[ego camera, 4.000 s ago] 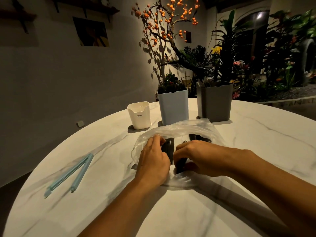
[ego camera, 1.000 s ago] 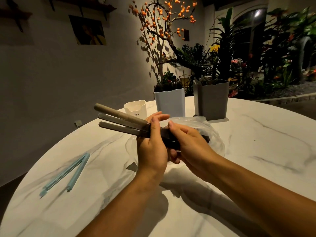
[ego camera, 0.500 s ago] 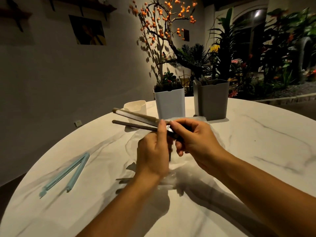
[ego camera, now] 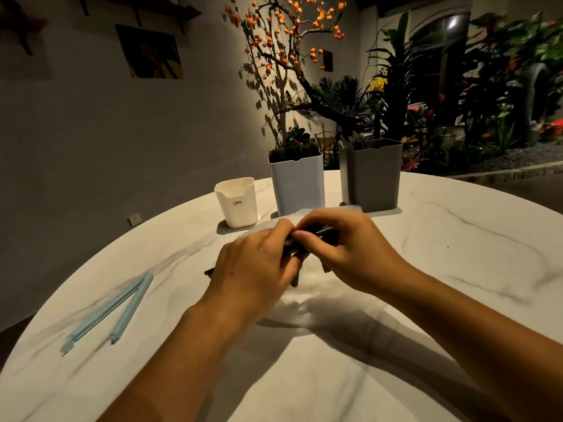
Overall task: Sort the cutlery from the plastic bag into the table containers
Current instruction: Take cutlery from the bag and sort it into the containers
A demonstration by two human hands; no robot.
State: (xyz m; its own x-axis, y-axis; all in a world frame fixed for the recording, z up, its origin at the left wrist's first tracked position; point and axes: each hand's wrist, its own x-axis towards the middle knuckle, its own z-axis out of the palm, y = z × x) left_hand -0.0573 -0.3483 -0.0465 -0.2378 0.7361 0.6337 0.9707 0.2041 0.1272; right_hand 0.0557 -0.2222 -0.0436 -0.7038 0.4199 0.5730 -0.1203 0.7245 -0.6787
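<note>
Both hands meet over the clear plastic bag (ego camera: 307,295), which lies on the white marble table (ego camera: 426,269). My left hand (ego camera: 253,269) curls over a bundle of dark cutlery (ego camera: 318,230), and most of the bundle is hidden beneath it. A dark tip (ego camera: 209,272) pokes out to the left of that hand. My right hand (ego camera: 353,251) pinches the dark end of the cutlery between thumb and fingers. Behind the hands stand a white cup (ego camera: 237,202), a light blue container (ego camera: 297,184) and a grey container (ego camera: 370,175); the two tall ones hold cutlery.
A light blue bag clip (ego camera: 112,312) lies open on the table at the left. Plants and an orange-berried tree stand behind the table's far edge. A wall runs along the left.
Both hands have come down with the cutlery bundle from above the bag to just over it. The long handles that stuck out to the upper left are now hidden under my left hand.
</note>
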